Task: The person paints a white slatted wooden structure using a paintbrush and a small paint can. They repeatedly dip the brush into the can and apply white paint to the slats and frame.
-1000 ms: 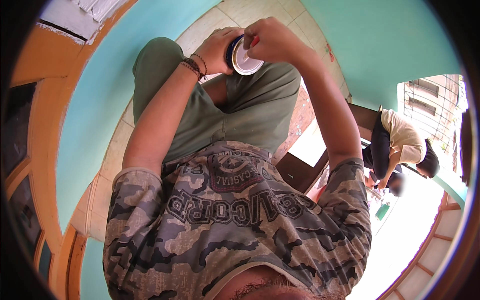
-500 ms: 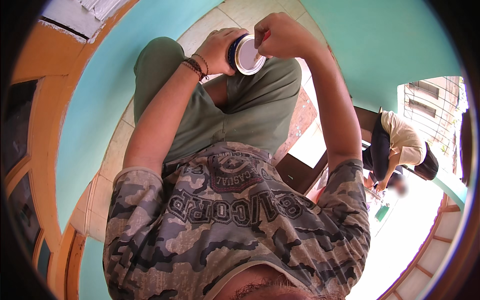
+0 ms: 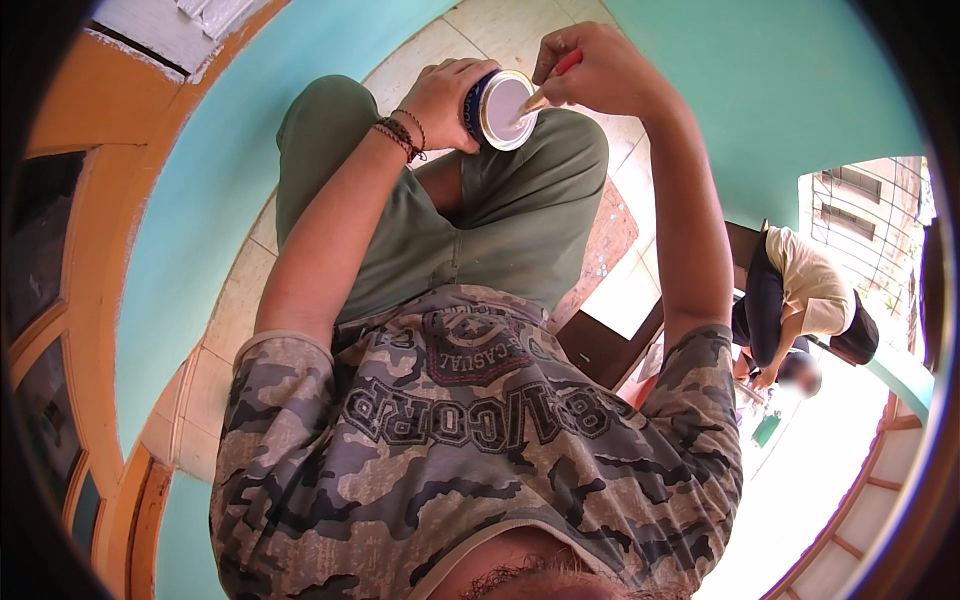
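A blue paint can (image 3: 489, 118) with a silvery rim is tilted above my right knee, its open top showing pale paint inside. My left hand (image 3: 441, 100) wraps round the can's left side, fingers closed on it. In my right hand (image 3: 610, 78) is a paintbrush (image 3: 535, 102) with a red handle and a light head. The brush's bristles reach into the can's mouth at the right rim. Part of the handle is hidden inside my closed fingers.
Turquoise wall (image 3: 720, 100) rises close to my right arm, and another turquoise wall (image 3: 200, 190) stands at the left beside orange woodwork (image 3: 105, 220). Pale tiles (image 3: 430, 50) cover the floor. Another person (image 3: 810, 285) bends over outside at the right.
My right hand has shifted right and turned, bringing more of the brush into sight. The can has moved slightly right with my left hand.
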### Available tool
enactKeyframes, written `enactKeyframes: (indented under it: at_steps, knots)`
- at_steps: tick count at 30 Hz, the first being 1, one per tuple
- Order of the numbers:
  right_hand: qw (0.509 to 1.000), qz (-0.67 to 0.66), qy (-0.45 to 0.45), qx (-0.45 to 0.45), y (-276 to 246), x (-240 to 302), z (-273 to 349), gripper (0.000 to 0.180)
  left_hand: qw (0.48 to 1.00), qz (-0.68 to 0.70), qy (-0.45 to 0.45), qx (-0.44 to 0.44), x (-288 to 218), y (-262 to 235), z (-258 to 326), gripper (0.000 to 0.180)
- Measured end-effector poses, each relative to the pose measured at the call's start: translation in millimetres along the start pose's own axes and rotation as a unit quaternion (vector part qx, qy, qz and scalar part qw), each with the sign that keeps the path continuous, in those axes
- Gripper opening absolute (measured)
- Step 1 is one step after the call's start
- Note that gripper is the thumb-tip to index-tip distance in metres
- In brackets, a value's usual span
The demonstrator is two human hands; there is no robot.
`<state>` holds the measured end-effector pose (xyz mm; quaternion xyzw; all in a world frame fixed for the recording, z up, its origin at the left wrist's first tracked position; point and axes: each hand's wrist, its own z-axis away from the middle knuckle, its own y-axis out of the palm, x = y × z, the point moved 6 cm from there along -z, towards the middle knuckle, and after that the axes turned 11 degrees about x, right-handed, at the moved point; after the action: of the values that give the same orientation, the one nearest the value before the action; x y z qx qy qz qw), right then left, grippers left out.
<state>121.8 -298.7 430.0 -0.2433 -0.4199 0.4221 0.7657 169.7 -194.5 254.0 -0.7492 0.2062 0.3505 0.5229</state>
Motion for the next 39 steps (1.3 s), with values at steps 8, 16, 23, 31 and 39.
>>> enactKeyframes:
  at_steps: [8,16,23,31,39]
  knots:
    - [0.991,-0.123,0.054,-0.02,11.3,-45.0,-10.4,0.019,1.0,0.008,0.004,-0.001,4.3,3.9,-0.4,0.103]
    - [0.994,-0.101,0.033,-0.033,10.6,-41.4,0.5,0.018,1.0,0.006,0.001,-0.006,6.3,3.6,0.6,0.103]
    - [0.999,-0.039,-0.033,0.012,21.5,-46.9,8.9,0.017,1.0,0.007,0.002,-0.01,5.7,3.3,1.2,0.102]
    - [0.997,-0.02,-0.068,0.002,10.6,-70.8,33.8,0.02,1.0,0.01,0.016,-0.025,5.0,1.8,0.9,0.103]
    - [0.991,-0.084,-0.094,-0.049,4.7,-62.5,42.5,0.018,0.997,0.063,0.014,-0.036,9.1,-0.2,3.9,0.106]
